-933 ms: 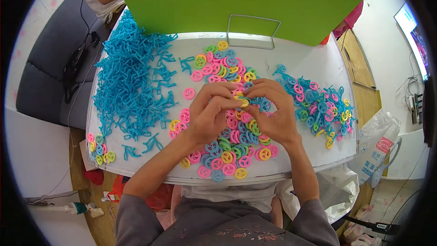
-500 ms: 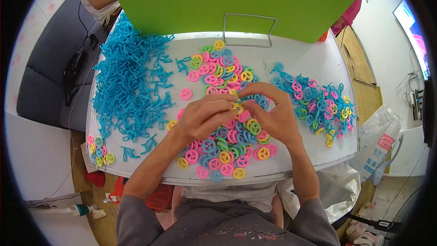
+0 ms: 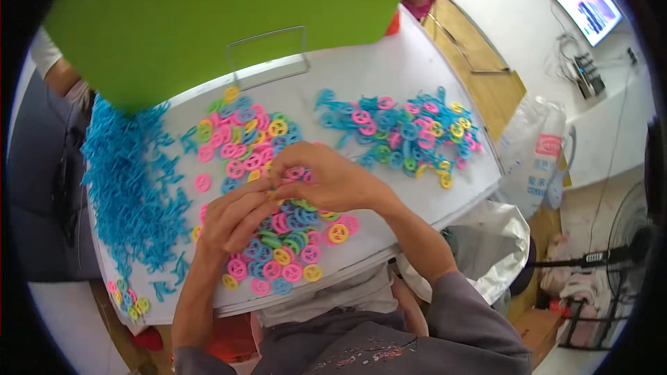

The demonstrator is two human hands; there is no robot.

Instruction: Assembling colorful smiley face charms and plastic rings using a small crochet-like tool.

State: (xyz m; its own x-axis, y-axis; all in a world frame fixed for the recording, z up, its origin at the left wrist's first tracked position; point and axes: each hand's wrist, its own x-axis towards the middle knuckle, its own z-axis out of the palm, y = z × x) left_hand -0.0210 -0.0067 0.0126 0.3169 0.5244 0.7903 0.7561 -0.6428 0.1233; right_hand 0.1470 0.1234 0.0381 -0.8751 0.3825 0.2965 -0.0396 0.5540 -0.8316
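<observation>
My left hand (image 3: 240,215) and my right hand (image 3: 323,177) meet fingertip to fingertip above a heap of small spoked plastic wheels (image 3: 285,239) in pink, blue, green and yellow. Both are closed in a pinch on one small plastic piece with a yellow wheel; the fingers hide most of it. To the left lies a big pile of blue plastic frame pieces (image 3: 128,187), a few loose ones at its edge. On the right is a spread of blue pieces with coloured wheels on them (image 3: 410,128).
A green board (image 3: 229,21) with a wire stand (image 3: 306,48) rises at the table's far side. Several wheels (image 3: 128,298) lie at the near left corner. White plastic bags (image 3: 486,243) hang by the right edge. Other people's arms (image 3: 62,76) show beyond the board; a fan (image 3: 625,243) stands right.
My view has turned and shifted to the right, so the table appears tilted and further left. My hands stay together over the wheel heap, and the piece between them is now more hidden.
</observation>
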